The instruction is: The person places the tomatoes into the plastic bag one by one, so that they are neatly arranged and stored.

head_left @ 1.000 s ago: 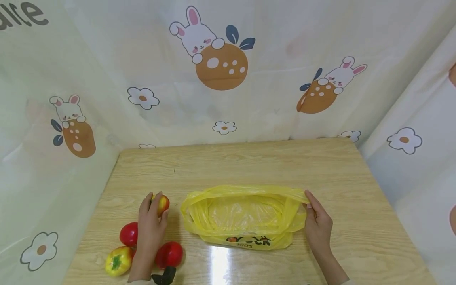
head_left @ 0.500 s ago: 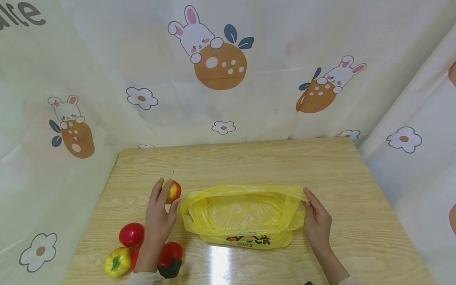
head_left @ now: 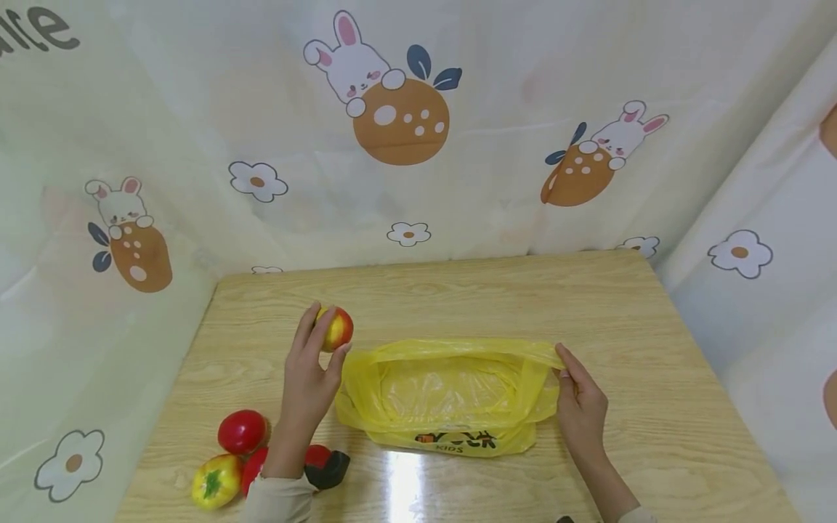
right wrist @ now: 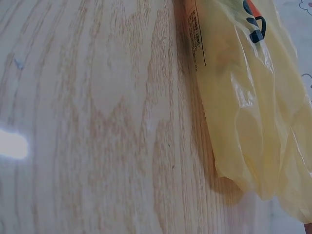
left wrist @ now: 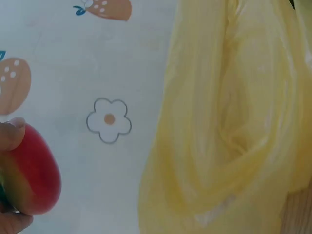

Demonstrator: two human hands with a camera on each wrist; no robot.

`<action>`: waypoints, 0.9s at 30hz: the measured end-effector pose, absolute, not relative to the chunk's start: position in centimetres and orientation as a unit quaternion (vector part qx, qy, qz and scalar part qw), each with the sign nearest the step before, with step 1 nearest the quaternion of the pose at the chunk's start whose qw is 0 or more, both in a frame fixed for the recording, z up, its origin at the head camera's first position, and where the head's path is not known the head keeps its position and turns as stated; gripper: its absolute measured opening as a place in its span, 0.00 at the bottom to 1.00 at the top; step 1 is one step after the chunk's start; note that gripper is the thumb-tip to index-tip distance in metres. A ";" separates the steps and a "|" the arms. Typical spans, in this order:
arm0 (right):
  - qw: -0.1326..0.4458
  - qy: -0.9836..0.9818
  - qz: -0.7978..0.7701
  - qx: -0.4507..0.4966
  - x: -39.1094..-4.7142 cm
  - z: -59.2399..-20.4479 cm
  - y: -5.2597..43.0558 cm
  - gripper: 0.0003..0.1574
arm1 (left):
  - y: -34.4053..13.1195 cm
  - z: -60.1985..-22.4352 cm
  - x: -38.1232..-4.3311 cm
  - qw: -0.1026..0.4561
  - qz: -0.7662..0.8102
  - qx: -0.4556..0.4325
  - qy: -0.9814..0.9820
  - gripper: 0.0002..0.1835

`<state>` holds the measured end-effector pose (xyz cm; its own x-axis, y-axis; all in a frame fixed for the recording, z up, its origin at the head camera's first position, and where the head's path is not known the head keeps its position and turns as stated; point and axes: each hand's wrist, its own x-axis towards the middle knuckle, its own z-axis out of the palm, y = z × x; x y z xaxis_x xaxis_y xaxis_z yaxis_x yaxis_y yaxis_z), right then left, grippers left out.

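My left hand point(head_left: 310, 378) holds a red-and-yellow apple point(head_left: 341, 330) between thumb and fingers, beyond the left end of a yellow plastic bag point(head_left: 458, 351). In the left wrist view, the apple point(left wrist: 41, 173) shows its red side with a thumb and fingertip on it, apart from the bag point(left wrist: 190, 161). The bag lies on the table with its mouth spread wide and a printed front. At its right end my right hand point(head_left: 582, 410) pinches the rim. The right wrist view shows the bag's side point(right wrist: 234, 102), while that hand is almost wholly out of frame.
Beside my left forearm lie a red round fruit point(head_left: 243, 432), a yellow-and-red one with a green star-shaped top point(head_left: 217, 481), and other red ones partly hidden. A dark wrist device point(head_left: 329, 471) covers one. A printed curtain point(head_left: 484, 196) hangs behind the wooden table point(head_left: 418, 301).
My left hand has carried the apple away from the other fruit, forward and to the right, toward the bag's far left corner. The right hand has stayed at the bag's rim.
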<state>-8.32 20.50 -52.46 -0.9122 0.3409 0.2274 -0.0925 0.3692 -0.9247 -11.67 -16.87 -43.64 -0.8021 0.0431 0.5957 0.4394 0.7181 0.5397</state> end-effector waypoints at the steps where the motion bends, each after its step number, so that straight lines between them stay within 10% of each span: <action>1: 0.194 -0.804 0.556 -0.078 -8.3 -52.5 20.5 0.27 | -16.6 -43.6 -11.8 0.283 -0.349 -0.142 -0.882 0.35; 27: 0.190 -0.813 0.544 -0.086 -8.5 -52.5 20.5 0.27 | -13.7 -42.7 -12.8 0.287 -0.359 -0.203 -0.865 0.34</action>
<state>-8.55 20.51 -52.50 -0.9134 0.3460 0.2146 -0.0662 0.3938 -0.9168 -12.84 -13.73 -42.66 -0.7530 0.1454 0.6418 0.5570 0.6602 0.5039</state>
